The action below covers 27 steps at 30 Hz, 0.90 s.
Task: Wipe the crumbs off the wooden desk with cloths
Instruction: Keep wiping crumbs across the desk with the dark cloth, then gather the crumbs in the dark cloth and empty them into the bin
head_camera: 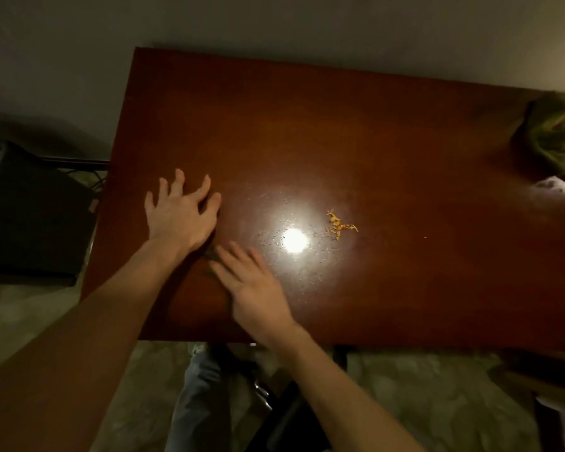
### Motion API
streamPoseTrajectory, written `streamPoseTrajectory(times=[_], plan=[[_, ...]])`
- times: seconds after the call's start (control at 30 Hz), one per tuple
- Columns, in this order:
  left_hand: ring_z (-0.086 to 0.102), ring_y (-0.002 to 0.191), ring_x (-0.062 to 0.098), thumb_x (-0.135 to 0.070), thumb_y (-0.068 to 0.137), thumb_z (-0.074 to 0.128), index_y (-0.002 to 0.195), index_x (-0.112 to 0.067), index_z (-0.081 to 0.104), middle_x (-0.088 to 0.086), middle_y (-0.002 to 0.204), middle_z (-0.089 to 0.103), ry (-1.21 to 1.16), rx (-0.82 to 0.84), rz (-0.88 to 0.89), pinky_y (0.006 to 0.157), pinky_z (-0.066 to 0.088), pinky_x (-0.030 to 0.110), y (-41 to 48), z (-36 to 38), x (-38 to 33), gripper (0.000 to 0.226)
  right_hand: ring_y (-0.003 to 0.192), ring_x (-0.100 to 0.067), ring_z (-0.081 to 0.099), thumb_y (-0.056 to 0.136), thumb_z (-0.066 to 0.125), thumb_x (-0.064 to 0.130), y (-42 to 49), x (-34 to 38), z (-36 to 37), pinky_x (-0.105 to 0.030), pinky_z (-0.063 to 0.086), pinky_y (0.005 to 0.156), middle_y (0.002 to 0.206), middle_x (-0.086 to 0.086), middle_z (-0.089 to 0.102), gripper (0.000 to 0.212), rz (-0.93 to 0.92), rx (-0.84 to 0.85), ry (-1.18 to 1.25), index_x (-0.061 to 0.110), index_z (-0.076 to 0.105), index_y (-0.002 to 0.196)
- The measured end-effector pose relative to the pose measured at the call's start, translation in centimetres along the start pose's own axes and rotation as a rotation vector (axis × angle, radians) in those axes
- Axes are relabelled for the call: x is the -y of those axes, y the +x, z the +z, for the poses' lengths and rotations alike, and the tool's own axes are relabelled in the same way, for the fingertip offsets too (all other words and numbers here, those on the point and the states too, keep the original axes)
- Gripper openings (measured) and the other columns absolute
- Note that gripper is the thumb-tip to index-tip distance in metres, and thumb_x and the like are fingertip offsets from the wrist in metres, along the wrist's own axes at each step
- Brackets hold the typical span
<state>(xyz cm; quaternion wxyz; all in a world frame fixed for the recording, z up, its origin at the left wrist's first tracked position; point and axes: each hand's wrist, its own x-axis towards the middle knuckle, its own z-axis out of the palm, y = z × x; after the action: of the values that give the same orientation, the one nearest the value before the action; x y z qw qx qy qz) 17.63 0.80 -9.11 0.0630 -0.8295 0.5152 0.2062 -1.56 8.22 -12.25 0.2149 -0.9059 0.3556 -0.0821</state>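
Note:
A dark reddish wooden desk [388, 132] fills the middle of the head view. A small pile of yellow-orange crumbs [340, 225] lies near its centre, just right of a bright light reflection. A crumpled green cloth [550, 141] lies at the desk's far right edge, blurred. My left hand [180, 212] rests on the left part of the desk with fingers spread, holding nothing. My right hand [253, 290] lies flat near the front edge, fingers straight, close below the left hand. Both hands are well left of the crumbs and far from the cloth.
A dark box-shaped appliance [30, 210] stands on the floor left of the desk. A pale wall runs behind the desk. Below the front edge I see my legs [203, 396] and a dark chair part [287, 415] over a patterned floor.

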Motion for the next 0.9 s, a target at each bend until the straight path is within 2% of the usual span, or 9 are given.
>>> streamPoseTrajectory(times=[0.23,0.3,0.37,0.47,0.57,0.63,0.73,0.83,0.9], plan=[[0.007,0.161,0.035,-0.073,0.103,0.018,0.163,-0.044,0.024,0.007,0.176,0.007,-0.021,0.028,-0.031,0.129,0.004,0.059,0.1,-0.2,-0.4,0.067,0.157,-0.027,0.025,0.091,0.053,0.003,-7.3,-9.9,-4.9,-0.039,0.002,0.131,0.165,-0.005,0.039,0.061,0.137,-0.030,-0.010,0.013,0.051,0.152],[0.014,0.160,0.033,-0.069,0.104,0.022,0.162,-0.040,0.030,0.006,0.174,0.017,-0.077,-0.013,-0.003,0.128,0.005,0.059,-0.5,-0.1,-1.2,0.066,0.155,-0.027,0.030,0.092,0.057,-0.005,-7.0,-9.8,-5.0,-0.045,0.013,0.131,0.163,-0.005,0.042,0.062,0.147,-0.051,0.106,0.013,0.052,0.151],[0.029,0.156,0.027,-0.062,0.106,0.032,0.160,-0.034,0.038,0.002,0.169,0.033,-0.226,-0.062,0.165,0.126,0.017,0.058,-2.1,0.4,-2.9,0.061,0.146,-0.024,0.043,0.094,0.054,-0.011,-6.4,-9.3,-5.5,-0.046,0.032,0.125,0.157,-0.005,0.048,0.060,0.223,-0.173,0.304,0.013,0.055,0.149],[0.044,0.143,0.012,-0.053,0.107,0.045,0.160,-0.036,0.036,-0.006,0.160,0.044,-0.595,0.192,0.385,0.120,0.036,0.046,-5.2,0.6,-6.9,0.056,0.130,-0.018,0.060,0.098,0.047,-0.013,-4.9,-8.2,-7.9,-0.037,0.047,0.114,0.145,-0.008,0.056,0.048,0.283,-0.411,0.579,0.004,0.059,0.140],[0.060,0.117,-0.010,-0.048,0.101,0.059,0.154,-0.038,0.043,-0.019,0.136,0.059,-0.966,0.395,0.403,0.095,0.052,0.014,-7.0,-0.4,-11.2,0.056,0.116,-0.003,0.061,0.099,0.047,-0.002,-2.8,-8.4,-11.8,-0.025,0.052,0.103,0.125,-0.002,0.064,0.035,0.288,-0.545,0.527,0.003,0.062,0.131],[0.065,0.113,-0.009,-0.046,0.091,0.069,0.141,-0.041,0.053,-0.019,0.126,0.067,-1.144,0.423,0.414,0.088,0.054,0.013,-6.7,-0.8,-13.4,0.053,0.116,0.002,0.059,0.100,0.046,0.001,-1.3,-9.3,-14.6,-0.016,0.047,0.103,0.125,-0.001,0.064,0.034,0.260,-0.589,0.476,0.004,0.061,0.130],[0.068,0.115,0.007,-0.040,0.085,0.078,0.136,-0.027,0.059,-0.006,0.126,0.071,-1.189,0.348,0.422,0.091,0.058,0.024,-5.3,-1.6,-15.8,0.055,0.116,-0.012,0.061,0.098,0.046,-0.002,0.7,-11.4,-17.8,-0.017,0.047,0.102,0.124,-0.009,0.065,0.035,0.189,-0.621,0.378,0.000,0.061,0.129],[0.070,0.095,0.001,-0.026,0.097,0.073,0.114,-0.017,0.067,-0.003,0.109,0.073,-1.165,0.160,0.415,0.078,0.057,0.020,-3.5,-2.9,-17.2,0.020,0.114,-0.022,0.063,0.087,0.048,-0.008,2.1,-14.7,-20.9,-0.027,0.050,0.100,0.120,-0.013,0.067,0.040,0.131,-0.705,0.190,-0.002,0.063,0.124],[0.071,0.101,0.010,-0.019,0.096,0.075,0.111,-0.013,0.068,0.001,0.109,0.074,-1.234,0.050,0.373,0.087,0.057,0.027,-2.3,-4.0,-17.5,0.018,0.106,-0.019,0.065,0.089,0.047,-0.007,2.4,-17.2,-23.3,-0.025,0.049,0.093,0.113,-0.009,0.068,0.035,0.158,-0.820,0.145,-0.003,0.064,0.119]])
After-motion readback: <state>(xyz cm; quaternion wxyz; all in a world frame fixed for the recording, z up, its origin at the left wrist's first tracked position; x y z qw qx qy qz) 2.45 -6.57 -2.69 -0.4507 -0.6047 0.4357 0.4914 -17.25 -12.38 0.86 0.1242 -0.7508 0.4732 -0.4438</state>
